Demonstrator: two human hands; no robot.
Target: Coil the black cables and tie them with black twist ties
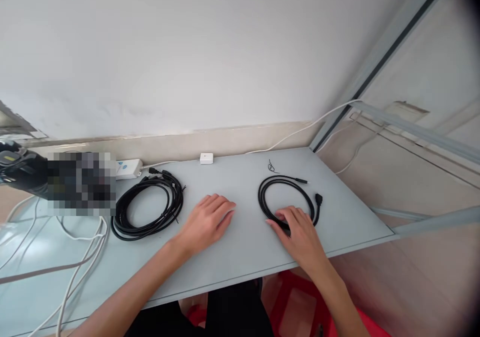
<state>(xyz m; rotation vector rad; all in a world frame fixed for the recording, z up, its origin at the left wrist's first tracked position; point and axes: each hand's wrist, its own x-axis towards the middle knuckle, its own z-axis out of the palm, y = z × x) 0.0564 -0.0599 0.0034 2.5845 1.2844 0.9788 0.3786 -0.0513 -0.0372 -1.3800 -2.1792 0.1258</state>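
A black cable [263,204] lies in a loose coil on the right part of the table. One end has a slim plug [301,180], the other a blocky connector [318,199]. My right hand [300,234] is over the near side of this coil, thumb and fingers around the cable; the fingertips are partly hidden. My left hand [208,222] rests on the tabletop between the two coils, fingers loosely bent, thumb slightly apart, with nothing in it. To its left lies a thicker bundle of coiled black cables [122,214], their connectors at the top.
A small black twist tie [271,166] lies beyond the right coil. Against the wall stand a small white box [206,158] and a white power strip [129,169]. White cords [88,257] cross the table's left side, near a pixelated dark object [80,183]. A metal frame [333,122] borders the right.
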